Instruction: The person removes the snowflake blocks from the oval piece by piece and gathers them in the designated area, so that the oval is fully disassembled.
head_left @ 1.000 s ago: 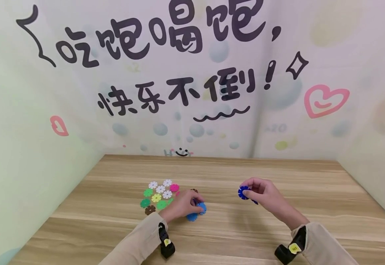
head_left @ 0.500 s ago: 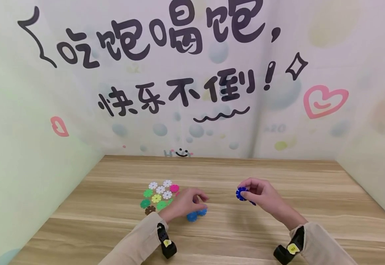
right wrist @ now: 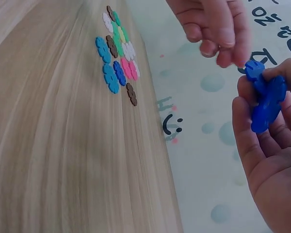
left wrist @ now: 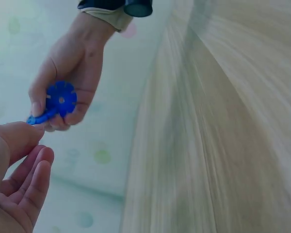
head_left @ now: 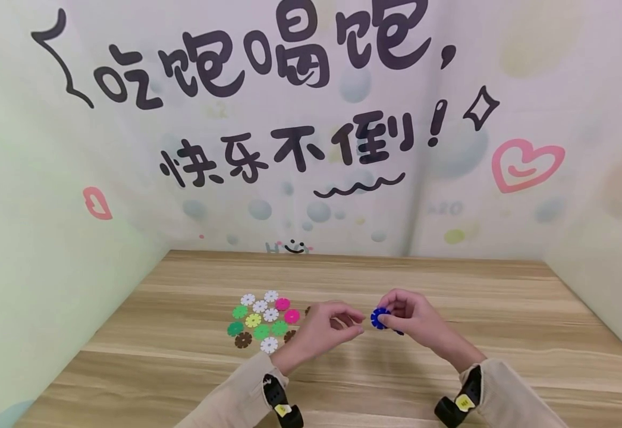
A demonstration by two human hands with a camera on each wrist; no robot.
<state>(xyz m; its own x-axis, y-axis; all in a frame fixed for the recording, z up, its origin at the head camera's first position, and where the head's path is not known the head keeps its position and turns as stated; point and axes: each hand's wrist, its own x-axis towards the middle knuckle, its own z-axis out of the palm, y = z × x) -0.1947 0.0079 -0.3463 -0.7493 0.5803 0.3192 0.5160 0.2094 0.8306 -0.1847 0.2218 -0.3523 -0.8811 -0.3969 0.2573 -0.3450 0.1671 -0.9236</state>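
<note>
In the head view my right hand (head_left: 415, 321) pinches dark blue notched snowflake discs (head_left: 379, 318) above the table. The right wrist view shows these joined blue discs (right wrist: 269, 104) set at an angle to each other, between thumb and fingers. My left hand (head_left: 326, 329) is just left of them, fingers loosely bent with nothing visible between them. In the left wrist view its fingertips (left wrist: 36, 128) come close to the lower blue disc (left wrist: 61, 98); contact cannot be told. Lying on the table, two light blue discs (right wrist: 110, 78) and a dark blue one (right wrist: 119, 73) are hidden behind my left hand in the head view.
Left of my hands, several loose notched discs lie flat: white (head_left: 270, 315), green (head_left: 261, 331), yellow (head_left: 253, 320), pink (head_left: 292, 316) and brown (head_left: 243, 340). The wooden table (head_left: 450, 273) ends at a printed cloth wall (head_left: 343, 220). Each wrist wears a black camera band (head_left: 463, 399).
My left hand has let go of a light blue disc, lifted off the discs and moved right toward my right hand. My right hand has shifted slightly left with the dark blue discs.
</note>
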